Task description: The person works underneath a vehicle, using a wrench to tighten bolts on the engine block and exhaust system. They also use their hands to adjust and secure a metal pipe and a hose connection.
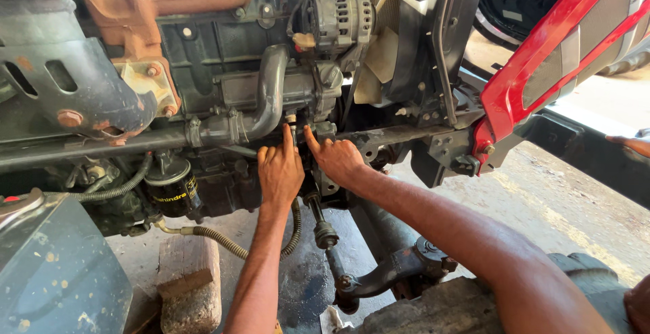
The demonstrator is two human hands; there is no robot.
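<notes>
Both hands are open, the left hand [279, 171] and right hand [336, 158] poking fingertips at a small bolt [292, 118] under the bent grey pipe [269, 90], where a finger could slip and get pinched.

Fingertips of both hands [308, 164] perhaps hidden behind engine fitting [298, 120], another person's hand [633, 143] cropped

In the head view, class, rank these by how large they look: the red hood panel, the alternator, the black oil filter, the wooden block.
1. Red hood panel
2. Wooden block, nearer the camera
3. Alternator
4. Black oil filter

The last two look close.
</notes>
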